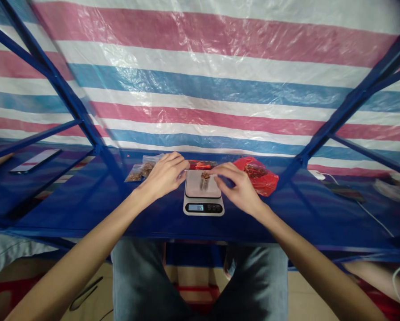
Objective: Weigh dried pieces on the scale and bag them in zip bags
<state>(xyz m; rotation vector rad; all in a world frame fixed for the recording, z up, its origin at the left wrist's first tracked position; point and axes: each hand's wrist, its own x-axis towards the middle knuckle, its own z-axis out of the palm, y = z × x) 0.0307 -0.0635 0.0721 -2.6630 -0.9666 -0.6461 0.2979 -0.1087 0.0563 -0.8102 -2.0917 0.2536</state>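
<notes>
A small digital kitchen scale sits on the blue shelf in front of me, its display lit. A little heap of brown dried bits lies at the far edge of its platform. My left hand hovers at the scale's far left corner, fingers curled and pinched together; what they hold, if anything, is hidden. My right hand rests at the scale's right side, fingers bent toward the heap. A red plastic bag of dried pieces lies just right of that hand.
Small clear bags with brown contents lie left of the scale. A phone lies at far left, a white charger and cable at right. Blue metal frame bars stand on both sides; a striped tarp hangs behind.
</notes>
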